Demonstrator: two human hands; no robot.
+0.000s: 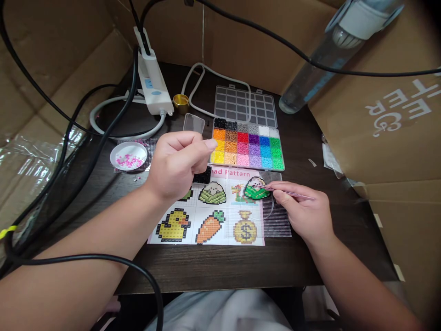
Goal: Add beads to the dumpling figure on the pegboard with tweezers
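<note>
My left hand point(179, 165) is closed in a fist, thumb pressed against the curled index finger, above the left part of the pattern sheet point(193, 230). Whatever it may hold is hidden. My right hand point(306, 211) grips pink tweezers point(292, 192), their tip at a bead figure point(254, 193) in green, white and black. This figure rests on a clear pegboard point(280, 220) overlapping the sheet's right side. Behind the sheet, a compartment box point(246, 166) holds beads sorted by colour. A small container of black beads point(203, 175) sits beside my left fist, partly covered by it.
A white dish point(119, 148) of pink and white beads stands at left on another pegboard point(151, 149). Farther back are a gold cup point(181, 103), a clear lid point(194, 123) and a power strip point(155, 89). Black cables point(113, 124) cross the left side; cardboard walls point(241, 41) surround the table.
</note>
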